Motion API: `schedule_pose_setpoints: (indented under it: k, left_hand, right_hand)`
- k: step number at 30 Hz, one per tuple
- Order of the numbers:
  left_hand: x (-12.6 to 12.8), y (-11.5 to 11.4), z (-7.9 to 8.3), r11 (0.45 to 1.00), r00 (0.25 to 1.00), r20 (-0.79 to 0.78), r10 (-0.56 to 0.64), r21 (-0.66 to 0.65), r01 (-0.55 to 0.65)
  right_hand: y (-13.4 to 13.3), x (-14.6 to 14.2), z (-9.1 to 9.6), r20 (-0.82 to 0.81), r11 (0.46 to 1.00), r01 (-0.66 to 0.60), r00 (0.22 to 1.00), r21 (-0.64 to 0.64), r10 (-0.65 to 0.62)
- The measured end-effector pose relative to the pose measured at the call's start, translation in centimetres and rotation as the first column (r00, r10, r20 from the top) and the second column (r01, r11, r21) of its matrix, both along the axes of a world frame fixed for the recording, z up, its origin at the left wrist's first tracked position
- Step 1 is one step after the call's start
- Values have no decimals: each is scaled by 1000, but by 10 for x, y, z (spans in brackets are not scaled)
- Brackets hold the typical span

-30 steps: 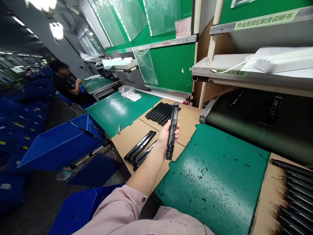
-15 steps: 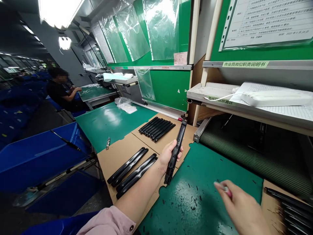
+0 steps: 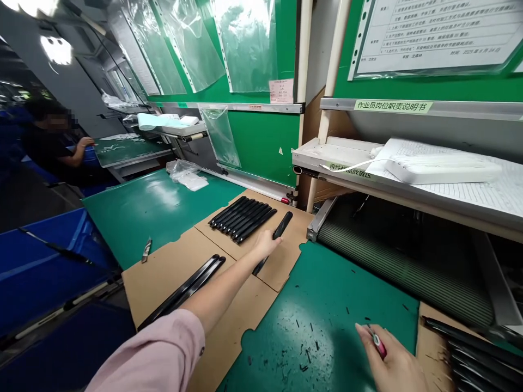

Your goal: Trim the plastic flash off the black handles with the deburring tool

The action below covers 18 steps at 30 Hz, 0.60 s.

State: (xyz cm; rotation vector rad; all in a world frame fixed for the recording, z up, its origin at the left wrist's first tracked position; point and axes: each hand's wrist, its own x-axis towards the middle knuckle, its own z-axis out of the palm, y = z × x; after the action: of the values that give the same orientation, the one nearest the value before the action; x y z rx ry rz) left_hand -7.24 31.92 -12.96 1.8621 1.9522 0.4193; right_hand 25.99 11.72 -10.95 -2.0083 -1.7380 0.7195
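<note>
My left hand (image 3: 266,244) is closed round a long black plastic strip (image 3: 283,224), low over the cardboard sheet (image 3: 241,296) and to the right of a row of similar black strips (image 3: 241,216). More glossy black strips (image 3: 196,280) lie nearer, partly hidden by my left forearm. Above the green tabletop my right hand (image 3: 394,354) grips a small pink-and-white handled tool (image 3: 378,344). Its working end is too small to make out. Little black scraps (image 3: 308,356) are scattered on the tabletop between my hands.
At the right edge, further black strips (image 3: 478,348) lie on cardboard beside a ribbed green conveyor belt (image 3: 408,267). A utility knife (image 3: 146,250) rests at the left. A shelf (image 3: 306,155) with papers overhangs the belt. Another person (image 3: 57,141) sits at the far left.
My left hand has carried the strip away from me, lowered it towards the cardboard and turned it smooth side up. My right hand stays over the tabletop with its tool. The view has swung right.
</note>
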Motion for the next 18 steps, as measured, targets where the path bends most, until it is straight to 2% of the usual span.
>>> schedule_pose_setpoints:
  k: [3, 6, 9, 11, 14, 16, 18]
  left_hand:
    - [6, 10, -11, 1000, 998, -70, -11, -6, 10]
    - [0, 23, -19, 1000, 987, -161, -2, -8, 1]
    - [-14, 33, -22, 999, 964, -263, -26, 24, 33]
    - [-23, 38, -22, 992, 942, -325, -82, 66, 109]
    - [-35, 47, -20, 953, 892, -396, -217, 114, 282]
    - [-43, 57, -20, 919, 852, -434, -293, 116, 376]
    - [-51, 68, -20, 896, 818, -466, -338, 106, 431]
  right_hand:
    - [3, -11, -3, -6, 998, 17, 1000, 61, -17]
    - [4, -17, -8, 4, 990, 24, 1000, 138, -25]
    - [9, -6, -13, 29, 977, 36, 999, 208, -43]
    - [20, 11, -9, 43, 967, 34, 998, 251, -46]
    - [51, 45, 8, 99, 966, 60, 991, 252, -88]
    - [83, 67, 22, 155, 958, 182, 963, 221, -218]
    - [120, 86, 31, 185, 928, 306, 920, 212, -345]
